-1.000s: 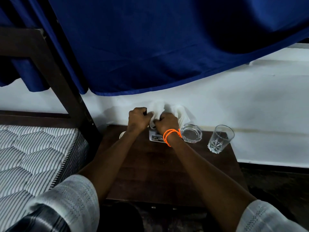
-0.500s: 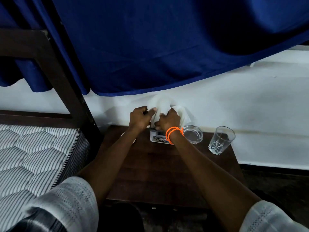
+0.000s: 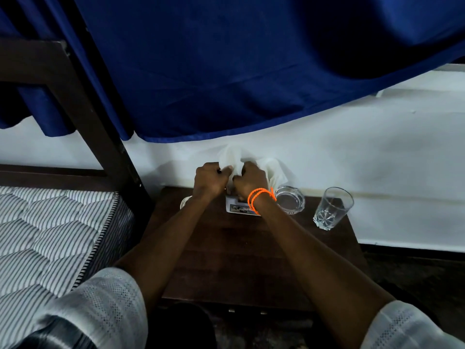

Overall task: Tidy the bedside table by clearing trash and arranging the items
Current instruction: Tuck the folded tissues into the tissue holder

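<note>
Now, at the worktop's [image 3: 251, 260] rear edge, we see left hand [image 3: 210, 181] and right hand [image 3: 249, 181] both clenched on white tissue [image 3: 234, 157] above its box [image 3: 239, 207]; next, we judge, tucking it in neatly.

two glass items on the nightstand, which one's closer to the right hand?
The low round glass ashtray, right beside the right hand's orange-banded wrist. The tall drinking glass stands apart, farther right near the table's edge.
</note>
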The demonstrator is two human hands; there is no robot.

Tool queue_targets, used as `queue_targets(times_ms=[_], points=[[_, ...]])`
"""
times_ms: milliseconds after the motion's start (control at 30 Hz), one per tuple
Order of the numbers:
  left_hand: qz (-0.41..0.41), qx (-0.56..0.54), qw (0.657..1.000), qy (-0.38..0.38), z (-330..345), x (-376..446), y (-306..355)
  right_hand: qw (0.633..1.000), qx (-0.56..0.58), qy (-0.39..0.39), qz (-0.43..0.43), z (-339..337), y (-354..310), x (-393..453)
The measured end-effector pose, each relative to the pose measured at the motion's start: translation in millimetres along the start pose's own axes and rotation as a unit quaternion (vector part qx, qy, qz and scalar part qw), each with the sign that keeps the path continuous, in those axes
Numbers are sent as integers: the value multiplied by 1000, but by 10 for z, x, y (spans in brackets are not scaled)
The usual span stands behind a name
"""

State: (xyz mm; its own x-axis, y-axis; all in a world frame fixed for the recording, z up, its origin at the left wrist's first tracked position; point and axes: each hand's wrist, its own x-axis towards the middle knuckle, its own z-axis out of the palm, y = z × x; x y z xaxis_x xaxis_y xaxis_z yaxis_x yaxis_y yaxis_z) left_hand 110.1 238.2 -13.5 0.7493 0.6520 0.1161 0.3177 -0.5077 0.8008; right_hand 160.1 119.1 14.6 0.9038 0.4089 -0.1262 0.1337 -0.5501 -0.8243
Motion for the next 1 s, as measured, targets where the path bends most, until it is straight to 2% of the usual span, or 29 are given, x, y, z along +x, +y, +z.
queue_targets(times_ms=[100, 200, 333, 567, 733, 867, 1000], points=[[6, -12, 1000, 18, -18, -5, -16, 999, -45, 12, -24, -19, 31, 38], [27, -40, 998, 40, -44, 15, -63, 999, -34, 29, -21, -26, 47, 114], [68, -13, 997, 31, -70, 25, -54, 999, -11, 46, -18, -3, 98, 190], [75, 49, 996, 3, -31, -45, -84, 990, -122, 21, -69, 54, 176, 77], [53, 26, 998, 33, -24, -66, -100, 992, -104, 36, -61, 54, 206, 96], [84, 25, 996, 30, -55, -71, -97, 993, -70, 77, -61, 31, 202, 123], [67, 47, 996, 19, -23, -111, -50, 997, -56, 36, -47, 57, 222, 78]])
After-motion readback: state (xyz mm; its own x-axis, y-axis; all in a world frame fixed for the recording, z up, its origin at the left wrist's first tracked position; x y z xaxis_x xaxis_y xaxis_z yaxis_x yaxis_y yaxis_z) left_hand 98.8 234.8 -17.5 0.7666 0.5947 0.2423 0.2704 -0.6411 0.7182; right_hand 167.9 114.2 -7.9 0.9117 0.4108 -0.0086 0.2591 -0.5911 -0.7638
